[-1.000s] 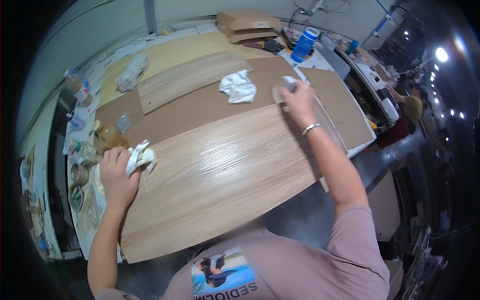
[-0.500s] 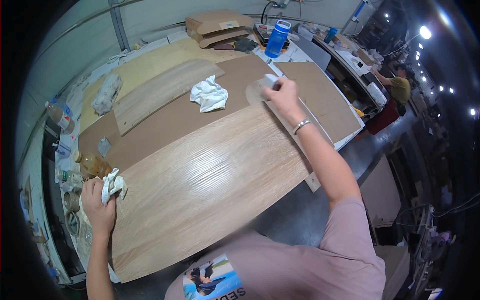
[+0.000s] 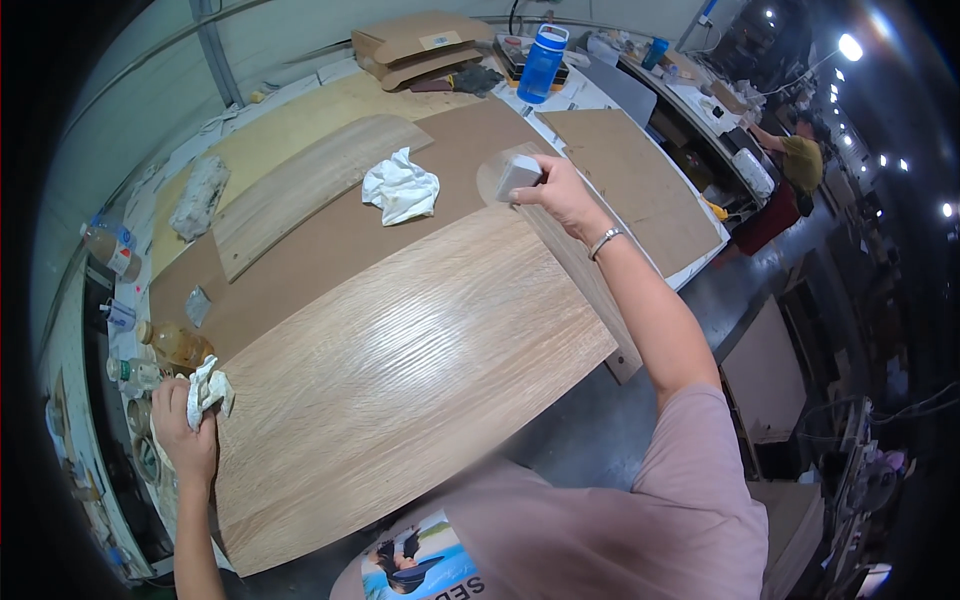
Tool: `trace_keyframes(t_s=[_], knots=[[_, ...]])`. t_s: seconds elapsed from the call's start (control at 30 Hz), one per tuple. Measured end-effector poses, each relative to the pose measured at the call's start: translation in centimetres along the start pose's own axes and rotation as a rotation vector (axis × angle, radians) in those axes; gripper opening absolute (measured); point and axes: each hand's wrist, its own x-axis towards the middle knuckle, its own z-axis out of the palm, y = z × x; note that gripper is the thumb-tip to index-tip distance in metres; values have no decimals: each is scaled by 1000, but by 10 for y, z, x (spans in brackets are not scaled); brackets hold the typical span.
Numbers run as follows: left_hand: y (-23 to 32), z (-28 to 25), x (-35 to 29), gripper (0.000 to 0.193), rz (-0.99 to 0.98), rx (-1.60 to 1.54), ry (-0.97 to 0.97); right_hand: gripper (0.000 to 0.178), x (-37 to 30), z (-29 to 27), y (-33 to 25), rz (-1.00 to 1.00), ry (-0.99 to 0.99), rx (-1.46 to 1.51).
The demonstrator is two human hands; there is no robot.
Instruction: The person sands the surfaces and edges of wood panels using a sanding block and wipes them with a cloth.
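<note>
We stand at the desk [image 3: 640,190] over a big oak-look panel [image 3: 400,370], its pale grain running from 7 o'clock up toward 1 o'clock. Our right hand [image 3: 560,195] is at the panel's far corner, at about 1 o'clock, its grip closed round a small grey block [image 3: 518,175] pressed to the edge there. Our left hand [image 3: 185,425] sits at the panel's near-left edge, at about 8 o'clock, its grip bunched tight on a white rag [image 3: 208,388].

How far along? We judge the broad face well on — it has an even sheen across the middle, with no dull patches that we can make out. What looks left is the rim, since both hands are out at the edges; whether the near edge is done, we cannot tell.

A second crumpled cloth [image 3: 400,187] lies loose on the brown board [image 3: 330,240] just past the panel, at 12 o'clock. A narrower veneered strip [image 3: 300,185] lies beyond it at 11 o'clock. A blue bottle [image 3: 542,62] stands at the far end, and a few bottles [image 3: 175,345] stand near our left hand. Another person [image 3: 800,160] works at 2 o'clock — well apart from us.
</note>
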Motion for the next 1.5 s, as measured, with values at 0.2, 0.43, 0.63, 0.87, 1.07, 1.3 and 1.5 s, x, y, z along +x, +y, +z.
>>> trace_keyframes(t_s=[0.2,0.43,0.63,0.87,1.07,1.3,1.5], knots=[[2,0,-2,33,17,8,14,23,-25,-26,10,92,-39,120],[-7,7,-5,34,38,21,16,23,-24,-24,4,63,-132,6],[-21,9,-10,36,22,3,-24,24,-140,-66,-4,109,-213,-53],[-35,12,-12,32,72,-27,-40,30,-240,-84,-27,236,-89,-37],[-41,16,-13,31,103,-14,-56,23,-259,-21,-23,4,466,-316],[-46,20,-15,33,114,32,-23,24,-282,12,-39,-8,459,-88],[-44,12,-17,34,128,54,-24,23,-280,55,-41,-80,481,-267]])
